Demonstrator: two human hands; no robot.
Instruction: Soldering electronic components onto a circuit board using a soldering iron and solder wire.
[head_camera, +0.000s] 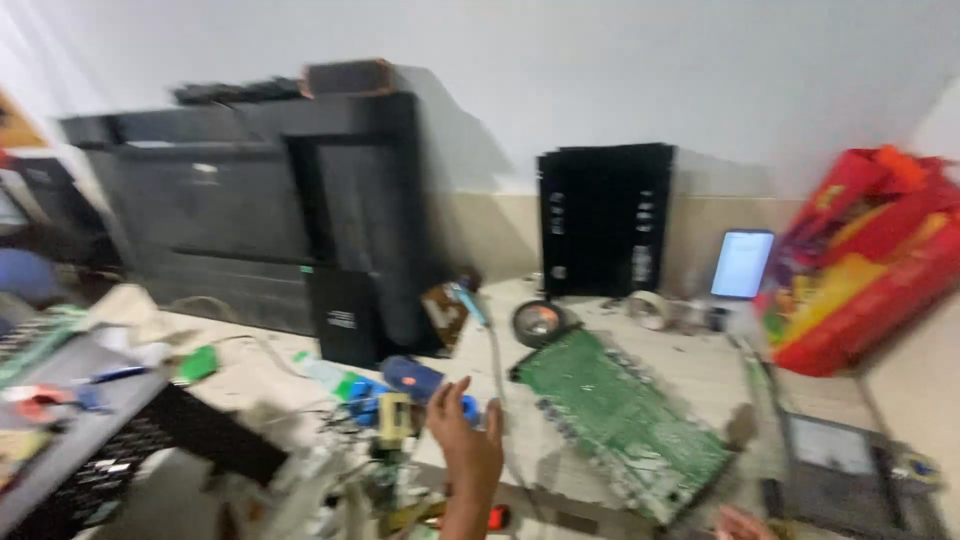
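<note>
a: head view, blurred. what is the left hand (465, 440) doing?

b: it is raised over the counter (700, 370), fingers loosely spread and curled, pinching nothing. it sits just beside a blue cylinder (412, 378) and a small yellow part (394, 418), in a tangle of wires.

a: and the right hand (745, 522)?

b: only a sliver shows at the bottom edge, near the corner of the green board (625, 420). i cannot tell whether it is spread or closed.

a: where does the board lie?

b: flat on the counter, slanting from a round black part (540, 322) down toward the right hand. the left hand is just to its left, not touching it.

a: what else is around?

b: a big black printer (250, 200) at the back left, a black box (605, 218) upright against the wall, a lit phone (742, 264) propped beside a red bag (870, 260), and a roll of tape (650, 308) near the phone. a dark tablet-like device (850, 470) lies at the right.
</note>
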